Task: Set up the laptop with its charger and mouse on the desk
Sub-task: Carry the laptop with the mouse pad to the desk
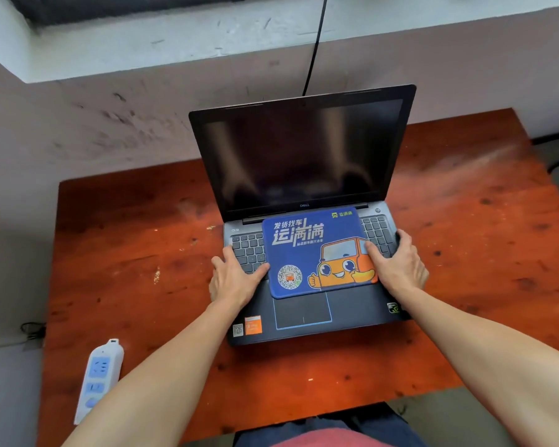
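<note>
The open laptop (304, 156) sits in the middle of the counter (126, 253), its screen dark. A blue mouse pad (317, 253) lies on its keys. The left hand (236, 279) lies flat and loose, with its thumb touching the pad. The right hand (397, 266) has its thumb on the pad, but I cannot tell if its fingers hold anything. A white power strip (99, 379) lies at the left.

- One laptop (304, 162)
- One blue mouse pad (317, 250)
- One white power strip (99, 379)
- One wooden desk (465, 253)
- One black cable (315, 50)
- Two hands: left hand (236, 280), right hand (399, 264)

Worn red-brown wooden tabletop (126, 253) butts against scuffed grey wall (78, 130) at 12. White ledge (175, 37) above, black cable (315, 46) hanging down. Grey floor (7, 398) at 9. Soft daylight.
</note>
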